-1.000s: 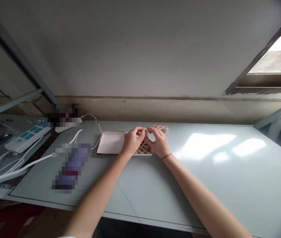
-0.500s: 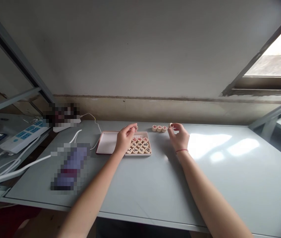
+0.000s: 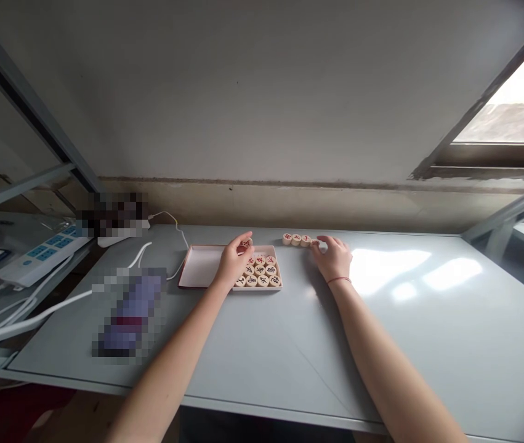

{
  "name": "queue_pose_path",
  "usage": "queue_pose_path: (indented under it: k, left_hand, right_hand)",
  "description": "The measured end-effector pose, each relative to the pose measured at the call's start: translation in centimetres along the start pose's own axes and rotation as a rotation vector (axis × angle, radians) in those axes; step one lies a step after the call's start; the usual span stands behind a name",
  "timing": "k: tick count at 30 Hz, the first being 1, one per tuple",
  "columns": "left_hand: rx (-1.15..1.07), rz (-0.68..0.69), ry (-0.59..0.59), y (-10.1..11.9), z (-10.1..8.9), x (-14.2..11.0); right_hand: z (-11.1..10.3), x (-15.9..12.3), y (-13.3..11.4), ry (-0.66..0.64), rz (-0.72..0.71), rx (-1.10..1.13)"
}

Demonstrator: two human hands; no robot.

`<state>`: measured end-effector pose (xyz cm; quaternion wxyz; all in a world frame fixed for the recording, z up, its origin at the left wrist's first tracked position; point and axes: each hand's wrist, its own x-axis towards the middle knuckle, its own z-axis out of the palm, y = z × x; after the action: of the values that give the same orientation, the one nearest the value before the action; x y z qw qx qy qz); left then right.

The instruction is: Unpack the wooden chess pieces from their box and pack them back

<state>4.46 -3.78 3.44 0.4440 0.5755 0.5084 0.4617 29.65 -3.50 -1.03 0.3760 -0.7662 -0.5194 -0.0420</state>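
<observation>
I watch from a distance, looking down on the pale grey tabletop (image 3: 409, 351), whose rear edge meets a scuffed plaster wall (image 3: 262, 104). A window (image 3: 506, 104) sits at upper right, and a blue-socketed power strip (image 3: 44, 257) lies beyond the left edge. Near the rear edge, left of centre, is a shallow white tray (image 3: 204, 266) with a dark red rim, its long axis parallel to that edge. Round xiangqi pieces (image 3: 260, 271) lie flat in rows in its right half (the left half shows bare white). Three more pieces (image 3: 295, 239) form a line just behind the tray's right end, along the same axis. The left hand (image 3: 233, 261) is curled, closed on a red-marked piece (image 3: 245, 244) above the tray's rear rim. The right hand (image 3: 333, 258) lies palm down at the line's right end, beside a fourth piece (image 3: 314, 243); I cannot tell whether it grips that piece.
</observation>
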Motion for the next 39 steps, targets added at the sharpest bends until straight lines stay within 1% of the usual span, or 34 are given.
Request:
queue_pose_path:
  k: [2, 3, 4, 6, 7, 8, 10, 12, 17, 19, 21, 23, 26, 28, 31, 33, 34, 39]
  left_hand:
    - [0.124, 0.091, -0.023, 0.1, 0.1, -0.2]
    - [0.202, 0.153, -0.030, 0.1, 0.2, -0.3]
    - [0.285, 0.222, -0.034, 0.1, 0.3, -0.5]
    - [0.440, 0.355, -0.050, 0.0, 0.5, -0.7]
    - [0.502, 0.412, -0.062, 0.0, 0.5, -0.8]
    - [0.554, 0.463, -0.078, -0.1, 0.6, -0.9]
    - [0.632, 0.548, -0.107, -0.2, 0.7, -1.1]
    - [0.694, 0.602, -0.120, -0.2, 0.7, -1.1]
    - [0.760, 0.637, -0.124, -0.1, 0.8, -1.3]
    - [0.758, 0.646, -0.132, -0.1, 0.9, -1.3]
    - [0.758, 0.661, -0.138, 0.0, 0.9, -1.3]
    - [0.761, 0.672, -0.137, 0.0, 0.8, -1.3]
    - [0.752, 0.666, -0.137, 0.0, 0.6, -1.2]
    - [0.730, 0.658, -0.142, -0.1, 0.6, -1.1]
    - [0.708, 0.644, -0.151, -0.3, 0.6, -1.1]
    - [0.704, 0.636, -0.153, -0.4, 0.6, -1.1]
    - [0.702, 0.633, -0.153, -0.3, 0.6, -1.2]
    - [0.690, 0.622, -0.156, -0.1, 0.6, -1.2]
  right_hand:
    - [-0.5, -0.5, -1.4, 0.085, -0.113, 0.086]
    - [-0.7, -0.8, -2.4, 0.092, -0.196, 0.150]
    - [-1.0, -1.3, -3.4, 0.065, -0.293, 0.224]
    - [-1.2, -2.5, -5.6, -0.042, -0.451, 0.366]
    - [-1.2, -3.2, -6.5, -0.100, -0.513, 0.420]
    - [-1.2, -3.8, -7.4, -0.137, -0.545, 0.453]
    - [-1.1, -4.8, -8.4, -0.188, -0.547, 0.482]
    - [-1.1, -5.3, -8.8, -0.215, -0.510, 0.485]
    - [-1.3, -5.3, -8.7, -0.243, -0.471, 0.510]
    - [-1.4, -4.9, -8.5, -0.223, -0.457, 0.533]
    - [-1.3, -4.2, -7.8, -0.170, -0.403, 0.544]
    - [-1.3, -3.0, -6.6, -0.092, -0.281, 0.544]
    - [-1.4, -0.9, -3.8, 0.013, -0.060, 0.512]
    - [-1.7, 0.2, -1.8, 0.039, 0.050, 0.447]
    - [-2.0, 1.1, 0.4, 0.011, 0.166, 0.313]
    - [-1.8, 1.2, 1.2, -0.035, 0.178, 0.239]
    - [-1.6, 1.2, 1.5, -0.060, 0.155, 0.207]
    - [-0.3, 0.9, 2.0, -0.123, -0.026, 0.111]
